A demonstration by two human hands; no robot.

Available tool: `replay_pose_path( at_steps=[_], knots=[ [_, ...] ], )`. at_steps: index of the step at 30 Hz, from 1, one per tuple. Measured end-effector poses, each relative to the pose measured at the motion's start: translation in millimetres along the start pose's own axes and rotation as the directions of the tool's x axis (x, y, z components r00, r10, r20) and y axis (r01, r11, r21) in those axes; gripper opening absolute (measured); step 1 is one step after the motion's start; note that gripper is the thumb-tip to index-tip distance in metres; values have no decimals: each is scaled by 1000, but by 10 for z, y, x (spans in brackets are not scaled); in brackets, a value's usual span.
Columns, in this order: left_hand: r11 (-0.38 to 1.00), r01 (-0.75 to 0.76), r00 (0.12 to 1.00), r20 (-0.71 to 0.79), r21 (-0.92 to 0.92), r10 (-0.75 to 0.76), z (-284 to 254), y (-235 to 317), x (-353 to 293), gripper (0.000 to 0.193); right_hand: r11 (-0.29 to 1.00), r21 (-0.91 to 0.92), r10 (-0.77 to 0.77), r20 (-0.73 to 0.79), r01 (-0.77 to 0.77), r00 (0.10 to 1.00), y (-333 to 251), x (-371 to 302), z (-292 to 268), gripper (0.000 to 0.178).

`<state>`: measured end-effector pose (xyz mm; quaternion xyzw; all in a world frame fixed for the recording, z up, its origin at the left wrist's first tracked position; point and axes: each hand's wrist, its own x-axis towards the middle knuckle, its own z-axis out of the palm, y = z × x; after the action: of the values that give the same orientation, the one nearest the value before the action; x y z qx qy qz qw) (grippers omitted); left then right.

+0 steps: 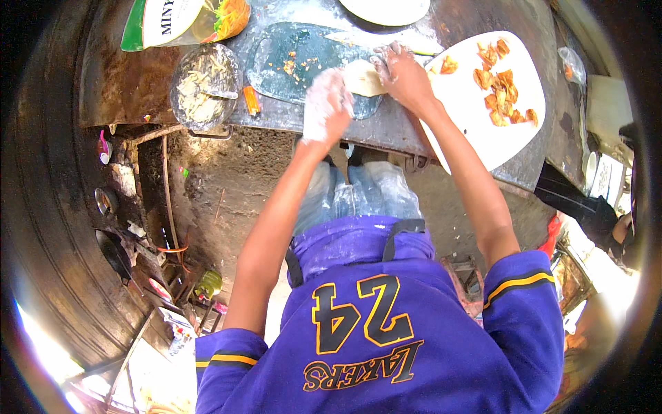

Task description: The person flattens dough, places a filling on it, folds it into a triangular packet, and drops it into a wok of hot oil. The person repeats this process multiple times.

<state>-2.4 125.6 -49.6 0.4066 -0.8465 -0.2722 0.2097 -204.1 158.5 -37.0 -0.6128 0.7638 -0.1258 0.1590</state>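
A pale round piece of flattened dough (363, 79) sits between my hands at the near right of a floured dark green board (265, 56). Flour coats my left hand (328, 100); its fingers are curled in at the dough's left edge. My right hand (401, 72) closes its bent fingers on the dough's right edge. Orange-brown crumbs (289, 67) lie on the board. To the left stands a round metal bowl (176, 90) of pale, floury shreds, with a spoon (222, 94) in it.
A white tray (452, 127) with fried orange-brown pieces (505, 93) stands right of my arm. An orange packet (251, 101) lies beside the bowl. At the table's far side are a green-and-white pouch (183, 24) and a white plate (386, 10). Pans (114, 254) sit at the left wall.
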Motion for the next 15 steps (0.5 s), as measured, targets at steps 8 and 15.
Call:
replay_pose_path(
  at_steps=[8,15],
  knots=[
    [976,-51,981,195,211,9,-64,-20,-423,71,941,-21,-338,-120,338,933,-349,383,444,43],
    [926,-30,959,271,375,-79,-112,-372,-530,78,963,-130,-243,-64,234,968,-451,292,591,48]
  ],
)
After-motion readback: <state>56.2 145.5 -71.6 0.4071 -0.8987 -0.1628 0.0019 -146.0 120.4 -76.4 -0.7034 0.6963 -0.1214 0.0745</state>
